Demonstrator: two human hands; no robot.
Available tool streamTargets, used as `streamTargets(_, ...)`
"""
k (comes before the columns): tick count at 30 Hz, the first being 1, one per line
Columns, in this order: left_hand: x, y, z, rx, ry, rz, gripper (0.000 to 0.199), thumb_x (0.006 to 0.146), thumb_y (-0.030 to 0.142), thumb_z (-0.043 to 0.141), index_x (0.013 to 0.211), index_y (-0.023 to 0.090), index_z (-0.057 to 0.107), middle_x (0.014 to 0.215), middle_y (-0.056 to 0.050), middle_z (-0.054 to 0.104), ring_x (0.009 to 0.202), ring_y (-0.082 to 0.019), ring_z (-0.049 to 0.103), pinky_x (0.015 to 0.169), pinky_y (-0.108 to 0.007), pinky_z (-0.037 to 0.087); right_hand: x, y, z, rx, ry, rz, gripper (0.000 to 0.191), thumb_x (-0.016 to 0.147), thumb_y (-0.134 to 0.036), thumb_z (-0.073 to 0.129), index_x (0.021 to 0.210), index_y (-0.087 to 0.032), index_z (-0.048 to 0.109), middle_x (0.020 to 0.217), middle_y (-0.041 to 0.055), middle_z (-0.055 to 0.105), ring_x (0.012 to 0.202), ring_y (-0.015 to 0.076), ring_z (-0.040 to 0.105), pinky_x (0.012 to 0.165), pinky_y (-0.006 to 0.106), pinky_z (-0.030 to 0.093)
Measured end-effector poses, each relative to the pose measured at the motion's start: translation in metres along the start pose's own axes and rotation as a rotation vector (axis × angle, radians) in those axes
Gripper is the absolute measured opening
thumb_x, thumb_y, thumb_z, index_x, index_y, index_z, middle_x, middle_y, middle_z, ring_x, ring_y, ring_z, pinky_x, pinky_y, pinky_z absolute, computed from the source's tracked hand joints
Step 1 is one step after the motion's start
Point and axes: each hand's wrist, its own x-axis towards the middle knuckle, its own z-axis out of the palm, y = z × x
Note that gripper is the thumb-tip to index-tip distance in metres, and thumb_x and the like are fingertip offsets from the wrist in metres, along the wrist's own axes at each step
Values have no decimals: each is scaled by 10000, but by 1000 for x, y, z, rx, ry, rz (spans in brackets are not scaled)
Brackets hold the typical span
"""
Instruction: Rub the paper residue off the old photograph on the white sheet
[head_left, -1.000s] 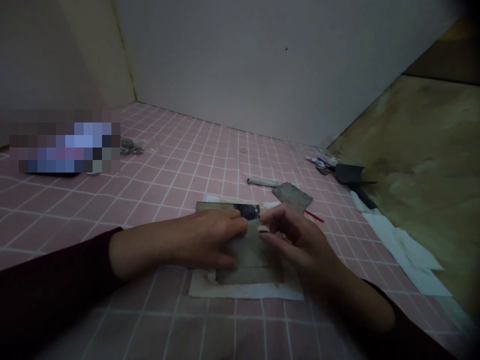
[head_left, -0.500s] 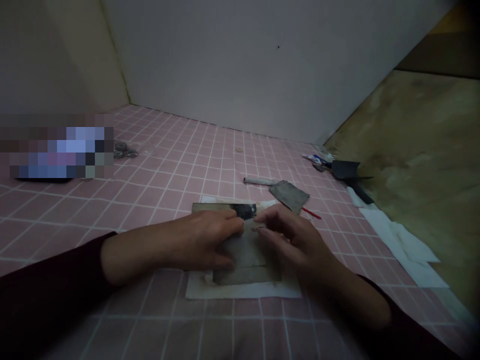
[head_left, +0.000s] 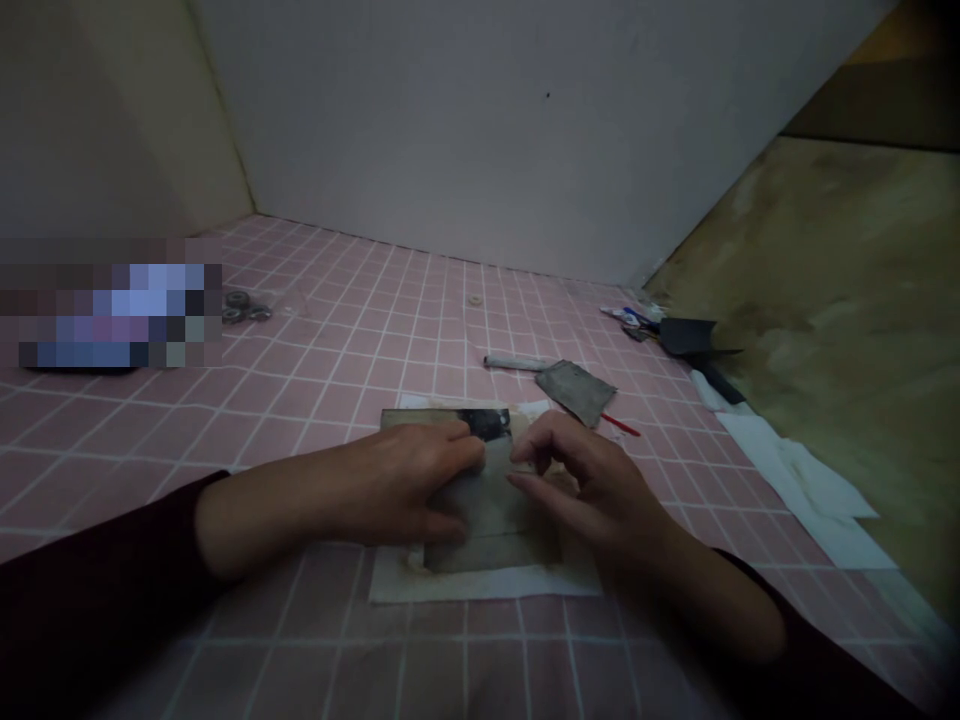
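Whitish piece [head_left: 523, 467] in pinched right hand [head_left: 613, 482]

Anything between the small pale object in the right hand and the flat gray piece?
Nothing visible between small pale object and flat gray piece. The left hand covers the piece's left part, leftward of the right hand.

dim light | top-right corner darkened | soft detail | pixelated patch [head_left: 124, 312] at left

The bare left hand [head_left: 412, 485] hides part of a grey rectangular slab [head_left: 495, 505]; the bare right hand [head_left: 592, 480] partly covers a small pale piece [head_left: 524, 467]. Blocky pixels obscure a bluish bright object [head_left: 142, 305] at left. Dark sleeves [head_left: 97, 570] are cut off.
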Motion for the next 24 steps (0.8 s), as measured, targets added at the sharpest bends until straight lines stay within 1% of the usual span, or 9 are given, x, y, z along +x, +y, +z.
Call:
streamTargets(5, -1, -1, 1, -15, 0, -3, 226, 747, 215, 667, 918, 195, 520, 955, -14, 527, 845, -170, 519, 731, -290, 442, 1, 0, 0, -19, -9, -34, 111, 846, -103, 590, 822, -200, 542, 755, -12, 527, 670, 113, 506, 605, 254, 412)
streamTargets(9, 0, -3, 2, -11, 6, 1, 229, 739, 222, 675, 895, 192, 510, 943, -14, 522, 831, -168, 511, 692, -279, 427, 0, -1, 1, -16, -11, -4, 101, 843, -109, 590, 818, -197, 549, 740, -16, 526, 639, 106, 507, 572, 245, 401)
streamTargets(13, 1, -4, 2, -9, 5, 8, 224, 750, 249, 663, 902, 192, 507, 935, -16, 521, 813, -166, 506, 680, -284, 418, -1, -1, 0, -37, -24, 11, 80, 864, -130, 570, 828, -201, 559, 770, -2, 551, 685, 120, 531, 607, 258, 419)
streamTargets(16, 0, -4, 2, 5, 15, 16, 225, 754, 260, 658, 912, 194, 512, 932, -18, 525, 808, -166, 509, 676, -285, 414, 0, 0, 0, -57, -12, -17, 100, 856, -109, 548, 885, -205, 556, 782, 0, 543, 703, 125, 528, 624, 261, 426)
streamTargets(19, 0, -4, 2, 9, 19, 14, 231, 755, 267, 664, 918, 195, 516, 927, -14, 524, 790, -158, 511, 653, -273, 405, 0, 0, 1, -55, -5, 8, 170, 837, -102, 560, 961, -212, 525, 761, -18, 523, 655, 116, 508, 590, 249, 422)
streamTargets(21, 0, -4, 2, 9, 20, 13, 230, 756, 265, 663, 919, 194, 518, 922, -11, 520, 781, -153, 511, 645, -269, 403, 0, 0, 1, -68, -4, 15, 172, 827, -97, 571, 934, -214, 503, 756, -23, 516, 647, 114, 503, 590, 247, 423)
streamTargets(24, 0, -5, 3, 12, 26, 21, 228, 753, 262, 663, 916, 195, 518, 915, -8, 516, 783, -154, 509, 649, -270, 406, 0, 0, 1, -96, -2, -31, 157, 815, -71, 558, 862, -207, 493, 767, -13, 512, 650, 111, 499, 590, 246, 418)
